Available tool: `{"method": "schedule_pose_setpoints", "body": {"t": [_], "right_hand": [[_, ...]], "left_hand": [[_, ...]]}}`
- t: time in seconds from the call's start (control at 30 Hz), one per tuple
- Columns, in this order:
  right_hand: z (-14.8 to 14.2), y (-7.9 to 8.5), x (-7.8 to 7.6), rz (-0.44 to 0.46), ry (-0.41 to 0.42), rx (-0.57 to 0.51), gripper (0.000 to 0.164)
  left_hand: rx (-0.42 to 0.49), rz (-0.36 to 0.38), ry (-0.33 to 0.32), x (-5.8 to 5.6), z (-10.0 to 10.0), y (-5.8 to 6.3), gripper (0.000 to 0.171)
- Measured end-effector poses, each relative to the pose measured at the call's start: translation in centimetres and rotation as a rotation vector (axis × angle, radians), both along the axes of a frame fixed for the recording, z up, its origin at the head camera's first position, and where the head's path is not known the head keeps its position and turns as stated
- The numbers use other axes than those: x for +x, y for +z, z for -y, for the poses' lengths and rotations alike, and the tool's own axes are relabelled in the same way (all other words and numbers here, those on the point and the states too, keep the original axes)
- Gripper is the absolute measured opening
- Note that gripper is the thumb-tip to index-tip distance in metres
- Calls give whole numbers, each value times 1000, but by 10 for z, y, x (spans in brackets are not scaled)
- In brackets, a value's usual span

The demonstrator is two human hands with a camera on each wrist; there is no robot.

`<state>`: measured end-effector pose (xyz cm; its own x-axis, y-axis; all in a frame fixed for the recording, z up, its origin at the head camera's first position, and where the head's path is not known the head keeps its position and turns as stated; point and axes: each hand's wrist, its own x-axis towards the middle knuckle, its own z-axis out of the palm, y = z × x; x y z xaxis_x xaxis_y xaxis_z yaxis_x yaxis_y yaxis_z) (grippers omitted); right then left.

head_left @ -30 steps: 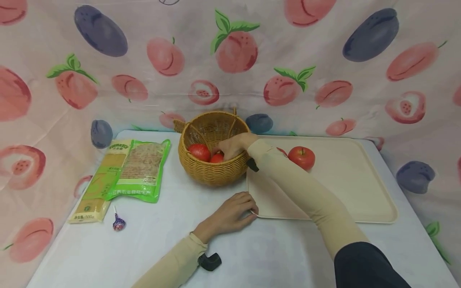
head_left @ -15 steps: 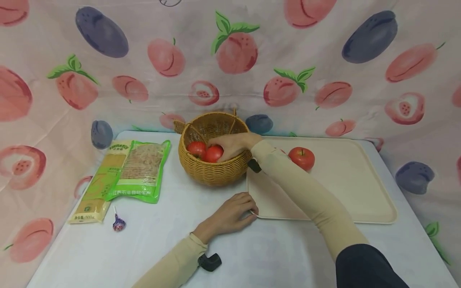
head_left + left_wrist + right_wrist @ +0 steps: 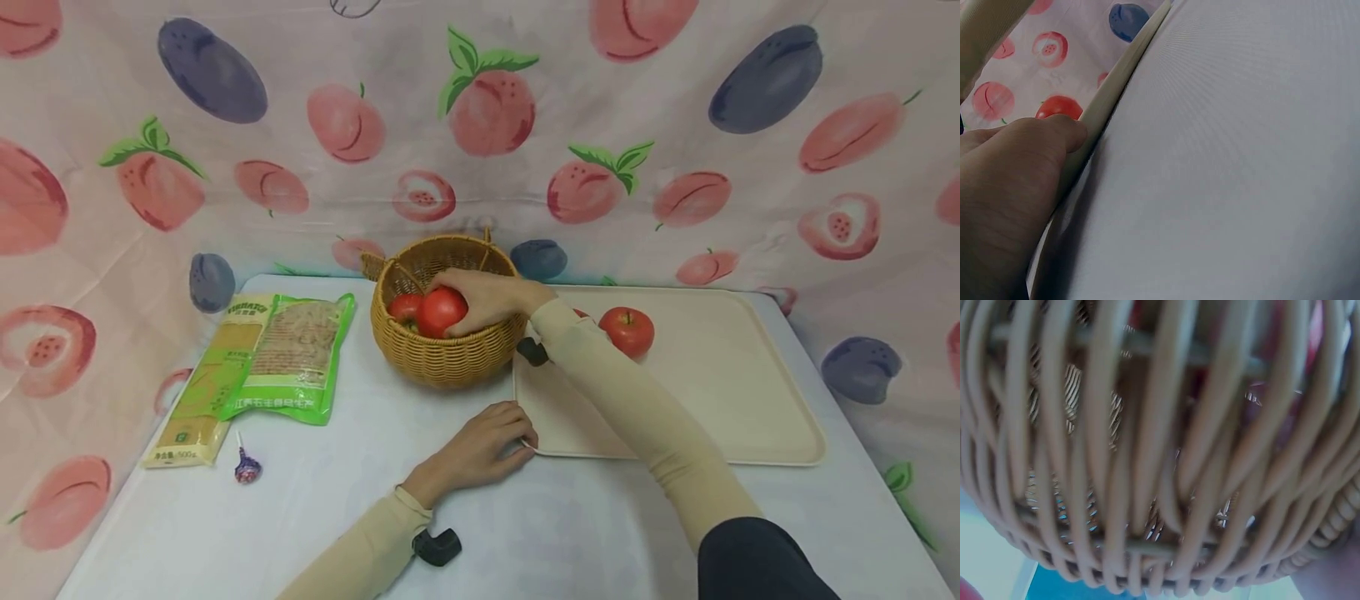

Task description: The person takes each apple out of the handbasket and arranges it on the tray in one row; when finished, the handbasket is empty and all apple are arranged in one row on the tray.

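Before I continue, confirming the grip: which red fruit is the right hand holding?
The red fruit on the right of the two visible in the basket. The right hand grips it; the left fruit and the apple on the tray are ungripped.

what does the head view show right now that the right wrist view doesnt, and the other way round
Only the head view shows the left hand at the tray's corner, the lollipop, the green packet overlapping the yellow packet, and the right hand's grip on a red fruit.

Only the right wrist view shows the wicker up close, with red patches through its gaps, too blurred to name.

Both show the basket with something red inside. Shapes along the bottom of the wrist view are unclear.
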<state>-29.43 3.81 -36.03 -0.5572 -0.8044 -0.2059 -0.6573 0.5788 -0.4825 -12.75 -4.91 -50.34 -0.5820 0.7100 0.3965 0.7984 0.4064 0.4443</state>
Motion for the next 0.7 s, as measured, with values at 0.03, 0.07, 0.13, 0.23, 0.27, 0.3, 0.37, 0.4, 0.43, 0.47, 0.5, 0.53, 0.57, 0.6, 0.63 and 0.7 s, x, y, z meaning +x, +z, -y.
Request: {"method": "schedule_pose_setpoints", "body": {"t": [0.03,0.07,0.13,0.23,0.27,0.3,0.37,0.4,0.43,0.47,0.5,0.53,0.57,0.6,0.63,0.7], "right_hand": [[-1,0,1,-1,-6,-20,63],[-1,0,1,-5,-12,-37,63],[-3,0,2,-10,-22,-69,62],[-5,0,3,-29,-26,-117,60],[-6,0,3,-34,-29,-133,60],[-7,1,3,-41,-32,-144,61],[-10,1,4,-50,-42,-173,61],[-12,2,4,-56,-49,-184,61],[-13,2,5,-57,-57,-199,61],[-15,3,6,-54,-68,-213,61],[-17,3,6,-54,-76,-225,62],[-18,3,6,-53,-84,-240,62],[-20,3,7,-53,-91,-253,62],[-21,3,7,-53,-98,-266,62],[-22,3,7,-49,-104,-284,63],[-25,0,7,-51,-112,-314,64]], "left_hand": [[1,-2,0,0,0,0,5],[2,-6,-1,0,0,0,4],[2,-13,-1,0,0,0,5],[-3,-18,-2,0,0,0,5],[-5,-16,-1,0,0,1,5],[-9,-14,-1,0,0,1,4],[-12,-8,-1,0,0,1,4],[-14,-7,0,0,0,1,4],[-15,-4,1,1,0,1,4],[-14,-4,0,1,0,1,4],[-15,-2,1,1,0,1,4],[-13,-1,0,1,0,1,4],[-12,0,0,1,0,1,5],[-12,1,1,1,0,1,5],[-10,3,0,1,0,1,5],[-9,4,0,1,0,0,5]]}}
